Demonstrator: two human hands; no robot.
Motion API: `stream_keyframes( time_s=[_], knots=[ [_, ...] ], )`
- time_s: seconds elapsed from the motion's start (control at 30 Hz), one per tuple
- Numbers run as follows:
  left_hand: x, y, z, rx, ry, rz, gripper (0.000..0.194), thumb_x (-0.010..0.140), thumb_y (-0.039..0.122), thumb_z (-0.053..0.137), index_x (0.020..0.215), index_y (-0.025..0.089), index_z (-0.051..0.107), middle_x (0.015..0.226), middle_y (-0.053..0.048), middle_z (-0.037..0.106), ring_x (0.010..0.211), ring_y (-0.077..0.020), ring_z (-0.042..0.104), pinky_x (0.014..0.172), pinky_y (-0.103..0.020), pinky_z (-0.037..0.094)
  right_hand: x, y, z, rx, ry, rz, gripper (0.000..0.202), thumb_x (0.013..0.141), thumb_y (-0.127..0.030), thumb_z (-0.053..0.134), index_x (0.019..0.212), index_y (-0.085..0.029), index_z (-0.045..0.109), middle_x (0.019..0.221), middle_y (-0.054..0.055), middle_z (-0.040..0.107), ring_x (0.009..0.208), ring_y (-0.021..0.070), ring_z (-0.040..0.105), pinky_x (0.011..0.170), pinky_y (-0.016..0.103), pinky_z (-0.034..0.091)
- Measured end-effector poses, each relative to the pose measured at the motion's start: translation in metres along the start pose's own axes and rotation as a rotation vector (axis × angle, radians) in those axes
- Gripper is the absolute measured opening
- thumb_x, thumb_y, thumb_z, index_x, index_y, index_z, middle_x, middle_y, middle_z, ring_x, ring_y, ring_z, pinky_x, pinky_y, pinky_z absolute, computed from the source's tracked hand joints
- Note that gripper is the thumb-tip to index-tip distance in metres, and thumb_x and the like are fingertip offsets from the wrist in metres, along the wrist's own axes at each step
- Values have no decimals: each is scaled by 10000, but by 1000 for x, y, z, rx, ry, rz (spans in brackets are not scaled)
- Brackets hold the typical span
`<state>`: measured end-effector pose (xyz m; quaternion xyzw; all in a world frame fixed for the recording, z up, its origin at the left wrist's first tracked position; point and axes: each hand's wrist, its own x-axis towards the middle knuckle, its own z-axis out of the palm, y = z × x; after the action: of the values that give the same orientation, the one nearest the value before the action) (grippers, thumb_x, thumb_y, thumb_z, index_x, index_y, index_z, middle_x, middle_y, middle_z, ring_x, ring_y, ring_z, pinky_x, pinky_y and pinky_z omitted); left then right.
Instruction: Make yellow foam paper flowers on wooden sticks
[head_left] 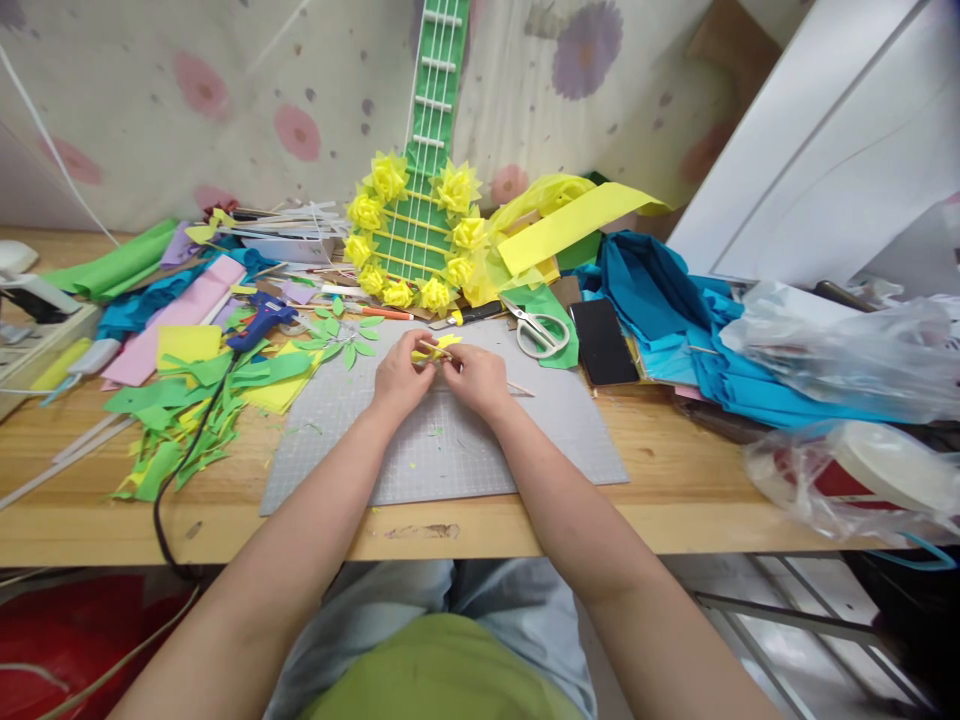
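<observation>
Both hands meet above a grey cutting mat [450, 460]. My left hand [401, 380] is closed, its thumb and fingers pinching a small piece of yellow crepe paper [448, 342]. A thin wooden stick [431, 347] lies across the paper between the fingertips. My right hand [476, 380] is closed too, pinching the paper and the near end of the stick. The fingers partly hide both. Another thin stick [523, 390] rests on the mat beside my right hand. Behind stands a green paper guitar [431, 225] ringed with yellow paper flowers [388, 176].
Scissors [541, 335], a utility knife [480, 312] and a phone [602, 342] lie right of the mat's back edge. Left are a blue glue gun [262, 318], its black cord, green leaves [349, 335] and paper scraps [169, 430]. Blue paper [660, 300] and plastic bags fill the right.
</observation>
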<state>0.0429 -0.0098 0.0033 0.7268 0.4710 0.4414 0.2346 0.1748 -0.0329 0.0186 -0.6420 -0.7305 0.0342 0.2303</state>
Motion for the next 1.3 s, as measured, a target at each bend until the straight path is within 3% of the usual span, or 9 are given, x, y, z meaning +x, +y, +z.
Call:
stream_keyframes(
  time_s=[0.37, 0.73, 0.87, 1.07, 1.3],
  knots=[
    [34, -2, -4, 283, -44, 62, 446, 699, 154, 550, 1124, 240, 445, 1071, -4, 627, 1008, -179, 562, 809, -298, 447, 35, 5, -3, -92, 0, -55, 235, 787, -260, 419, 896, -220, 623, 914, 26, 670, 818, 168, 585, 614, 247, 329],
    [27, -15, -1, 247, 3, 68, 439, 690, 87, 502, 1100, 235, 454, 991, -1, 645, 943, -159, 584, 780, -288, 457, 25, 15, 12, 73, 22, -54, 262, 797, -321, 449, 982, -240, 617, 851, 9, 665, 825, 159, 578, 700, 253, 373],
    [22, -12, -3, 105, 45, -19, 459, 664, 68, 510, 1085, 244, 454, 956, 1, 647, 898, -149, 598, 735, -277, 478, 20, 12, 8, 127, 46, -74, 262, 789, -337, 476, 983, -235, 620, 806, 6, 663, 799, 155, 586, 693, 248, 382],
    [17, -14, 4, -275, 172, -157, 438, 595, 69, 556, 996, 214, 460, 872, -15, 649, 847, -141, 610, 668, -250, 498, 19, 8, 12, 118, 51, -103, 244, 790, -346, 493, 976, -248, 616, 833, 5, 667, 768, 151, 585, 675, 249, 381],
    [19, -8, 10, -695, 226, -337, 344, 584, 147, 608, 882, 189, 442, 772, 0, 601, 674, -117, 593, 569, -258, 516, 20, 9, 13, 92, 76, -60, 256, 800, -398, 480, 944, -245, 626, 834, 17, 671, 760, 158, 587, 654, 252, 372]
  ],
)
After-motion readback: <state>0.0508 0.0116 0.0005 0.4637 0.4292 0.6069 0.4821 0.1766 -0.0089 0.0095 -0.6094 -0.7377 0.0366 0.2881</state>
